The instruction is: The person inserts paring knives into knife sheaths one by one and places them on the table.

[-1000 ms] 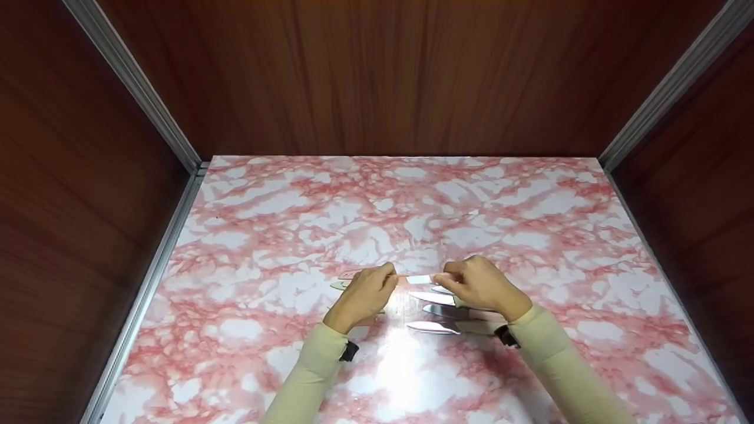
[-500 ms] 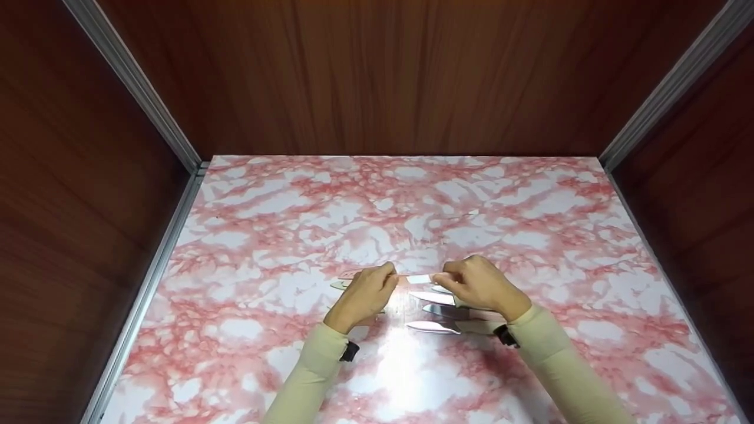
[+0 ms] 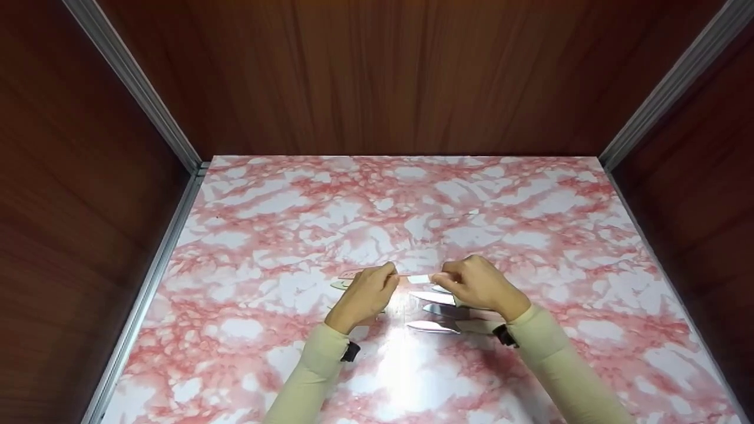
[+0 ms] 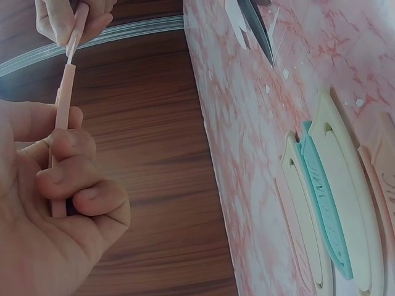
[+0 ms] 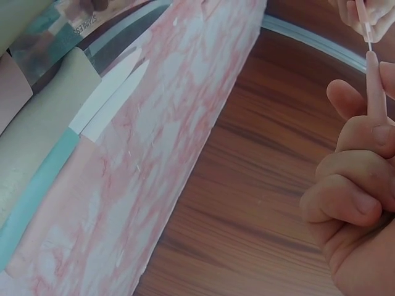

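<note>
My left hand (image 3: 366, 291) is curled round what looks like a slim pale-pink plastic sheath (image 4: 63, 98); my right hand (image 3: 480, 287) grips a matching pale-pink plastic knife handle (image 5: 375, 86). Flat white blade (image 3: 419, 279) shows between them, so I'd call this one partway; can't tell if it's going in or out. Probably left to sort: the bare shiny-bladed knives (image 3: 433, 327) nearside of my right grip, curved pastel plastic sheaths (image 4: 340, 191) nearside of my left. Those tips point left, so careful. Best room's beyond the grip, toward the red-and-white marbled tabletop's (image 3: 389, 206) far edge; side edges are well apart.
</note>
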The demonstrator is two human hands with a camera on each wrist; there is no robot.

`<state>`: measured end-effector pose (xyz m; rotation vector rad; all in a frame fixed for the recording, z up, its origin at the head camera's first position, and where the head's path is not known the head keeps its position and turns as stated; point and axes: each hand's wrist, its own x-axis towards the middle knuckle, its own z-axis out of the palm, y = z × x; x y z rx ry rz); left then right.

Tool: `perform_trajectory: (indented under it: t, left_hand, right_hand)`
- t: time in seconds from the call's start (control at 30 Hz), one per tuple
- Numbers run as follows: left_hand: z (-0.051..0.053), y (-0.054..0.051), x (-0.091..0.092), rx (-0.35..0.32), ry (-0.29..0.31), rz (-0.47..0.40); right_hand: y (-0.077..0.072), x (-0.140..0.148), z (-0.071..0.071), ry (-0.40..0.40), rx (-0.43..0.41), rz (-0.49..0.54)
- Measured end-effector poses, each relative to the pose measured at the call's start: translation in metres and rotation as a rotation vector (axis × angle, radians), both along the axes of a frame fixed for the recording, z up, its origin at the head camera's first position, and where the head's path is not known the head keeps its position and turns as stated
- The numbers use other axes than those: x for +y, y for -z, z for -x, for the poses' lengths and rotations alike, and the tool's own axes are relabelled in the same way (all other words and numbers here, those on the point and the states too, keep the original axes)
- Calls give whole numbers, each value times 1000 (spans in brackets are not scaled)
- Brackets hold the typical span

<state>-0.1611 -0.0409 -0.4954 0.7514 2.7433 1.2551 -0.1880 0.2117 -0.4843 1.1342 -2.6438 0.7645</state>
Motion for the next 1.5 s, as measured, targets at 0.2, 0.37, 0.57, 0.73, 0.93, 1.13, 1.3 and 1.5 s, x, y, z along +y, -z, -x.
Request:
perform_trajectory:
  t: [0.2,0.37,0.57,0.73,0.93,1.13,1.3,1.5]
  left_hand:
    - [0,1,1,23,0,3]
    - [0,1,4,23,2,4]
    - [0,2,6,4,12,0]
    - [-1,1,6,-2,9,2]
    - [0,0,6,11,-3,19]
    - [1,0,7,12,0,17]
    - [1,0,8,28,0,25]
    - [1,0,8,33,5,35]
  right_hand:
    - [1,0,0,-13,10,9]
    - [1,-1,-1,-15,-3,13]
    - [0,-4,-3,-19,-7,15]
    - [1,-4,-2,-26,-3,16]
    - [0,-5,-2,-29,19,14]
    - [0,-5,-2,-18,14,12]
    - [0,-5,-2,-7,6,4]
    - [0,-4,-2,-7,-4,3]
